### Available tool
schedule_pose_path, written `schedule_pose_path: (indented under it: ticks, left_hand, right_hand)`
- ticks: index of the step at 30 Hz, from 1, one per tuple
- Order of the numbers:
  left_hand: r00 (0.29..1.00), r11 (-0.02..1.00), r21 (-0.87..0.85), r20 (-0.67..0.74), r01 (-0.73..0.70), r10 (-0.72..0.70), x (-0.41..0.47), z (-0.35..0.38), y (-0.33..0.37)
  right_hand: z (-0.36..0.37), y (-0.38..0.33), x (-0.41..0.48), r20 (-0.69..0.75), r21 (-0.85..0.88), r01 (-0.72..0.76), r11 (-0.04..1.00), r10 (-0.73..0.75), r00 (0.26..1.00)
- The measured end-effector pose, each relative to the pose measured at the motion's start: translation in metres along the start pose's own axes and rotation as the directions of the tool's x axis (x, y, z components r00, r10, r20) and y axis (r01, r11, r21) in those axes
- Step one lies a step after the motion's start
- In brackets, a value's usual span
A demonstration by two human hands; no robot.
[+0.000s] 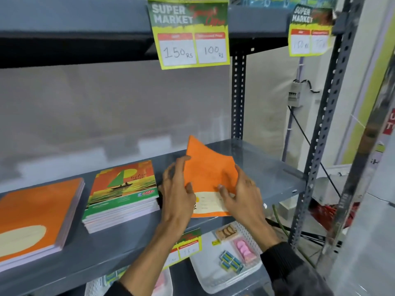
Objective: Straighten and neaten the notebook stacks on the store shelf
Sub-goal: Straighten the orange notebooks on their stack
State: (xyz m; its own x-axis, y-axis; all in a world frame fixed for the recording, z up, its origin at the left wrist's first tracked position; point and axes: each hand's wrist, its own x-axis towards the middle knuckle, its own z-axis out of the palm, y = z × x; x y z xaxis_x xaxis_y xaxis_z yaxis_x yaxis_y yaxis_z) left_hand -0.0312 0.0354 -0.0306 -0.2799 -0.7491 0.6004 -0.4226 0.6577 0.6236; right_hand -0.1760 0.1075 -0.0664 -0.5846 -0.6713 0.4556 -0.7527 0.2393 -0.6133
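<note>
Both hands on it now, left hand [178, 189] and right hand [239, 193] gripping the orange notebook [210, 167], tilted up off the shelf [267, 167] right of the sailboat stack [123, 193] — best lower it flat, edges squared

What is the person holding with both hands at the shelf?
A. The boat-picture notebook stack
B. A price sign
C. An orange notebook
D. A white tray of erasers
C: the left hand and right hand grip the orange notebook, tilted up off the shelf.
</note>
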Motion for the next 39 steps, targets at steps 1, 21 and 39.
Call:
schedule_pose_path:
  ticks: [1,21,39]
  left_hand:
    - [0.999,0.990,-0.135,-0.026,-0.042,0.039,0.000,-0.004,0.004]
    - [0.941,0.750,-0.615,-0.338,-0.243,0.028,0.020,-0.256,-0.071]
    - [0.937,0.939,-0.037,-0.062,0.342,-0.344,-0.015,-0.331,-0.247]
  right_hand:
    - [-0.002,-0.001,-0.002,-0.031,0.047,0.004,0.999,-0.002,1.000]
    - [0.011,-0.248,-0.031,-0.319,0.759,0.412,0.505,-0.264,0.910]
    - [0.187,-0.310,-0.085,0.416,0.134,0.201,0.970,-0.239,0.878]
